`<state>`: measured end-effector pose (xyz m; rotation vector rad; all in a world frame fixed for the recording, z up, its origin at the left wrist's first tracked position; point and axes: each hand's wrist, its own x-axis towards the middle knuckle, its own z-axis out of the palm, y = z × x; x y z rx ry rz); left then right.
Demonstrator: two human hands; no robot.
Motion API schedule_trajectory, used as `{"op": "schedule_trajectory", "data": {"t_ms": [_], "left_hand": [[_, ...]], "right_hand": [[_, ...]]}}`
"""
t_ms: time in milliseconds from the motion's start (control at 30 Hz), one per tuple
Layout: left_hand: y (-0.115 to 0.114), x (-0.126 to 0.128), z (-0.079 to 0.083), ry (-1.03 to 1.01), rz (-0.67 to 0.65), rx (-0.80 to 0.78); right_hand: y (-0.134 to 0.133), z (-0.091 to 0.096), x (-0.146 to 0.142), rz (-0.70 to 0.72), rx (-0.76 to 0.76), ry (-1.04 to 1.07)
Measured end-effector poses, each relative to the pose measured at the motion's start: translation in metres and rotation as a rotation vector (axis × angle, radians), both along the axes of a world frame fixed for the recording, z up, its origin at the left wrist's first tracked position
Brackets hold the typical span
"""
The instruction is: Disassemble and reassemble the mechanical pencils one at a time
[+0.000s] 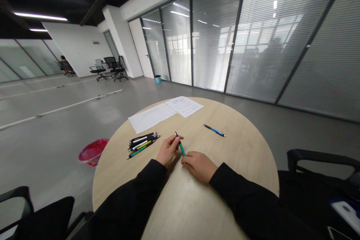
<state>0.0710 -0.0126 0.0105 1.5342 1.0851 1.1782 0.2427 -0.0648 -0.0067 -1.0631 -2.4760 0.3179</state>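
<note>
Glass wall (208, 45) stood beyond the table (242, 150) where a green pen (182, 148) was held

Writing showed on the right sheet (184, 105), at the table's far edge: a heading and lines of print, too small to read. Marks on the left sheet (150, 119), just beside it, were fainter still.

Fingers of the right hand (200, 165) covered the green pen's lower end. Chairs (315, 157) either side of the table were cut off by the frame, and a pixelated patch masked part of the glass wall.

Slim and slanted, with a green barrel and a black upper part, the green pen was near the table's middle. Left hand (168, 150) pinched its upper part between thumb and fingers; the right hand grasped it low down. Toward the table's left edge lay a pile of pens (144, 144), black, white, yellow and green; right of the table's middle lay a blue pen (215, 131).
</note>
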Motion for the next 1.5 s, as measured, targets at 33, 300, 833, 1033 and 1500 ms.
{"op": "schedule_trajectory", "data": {"t_ms": [33,300,833,1033,1500], "left_hand": [[0.001,0.000,-0.001,-0.003,0.011,-0.005],[0.008,-0.006,-0.006,-0.049,0.041,-0.031],[0.017,-0.014,-0.007,-0.151,0.054,-0.138],[0.015,-0.013,-0.007,-0.141,0.030,-0.178],[0.016,-0.012,-0.012,-0.074,0.057,-0.156]], "right_hand": [[0.001,0.000,0.000,-0.009,-0.008,-0.004],[0.000,0.007,0.003,-0.080,-0.063,0.061],[0.036,-0.001,0.051,-0.351,-0.032,0.263],[0.043,-0.003,0.059,-0.318,0.075,0.315],[0.044,-0.001,0.064,-0.395,0.078,0.122]]}}
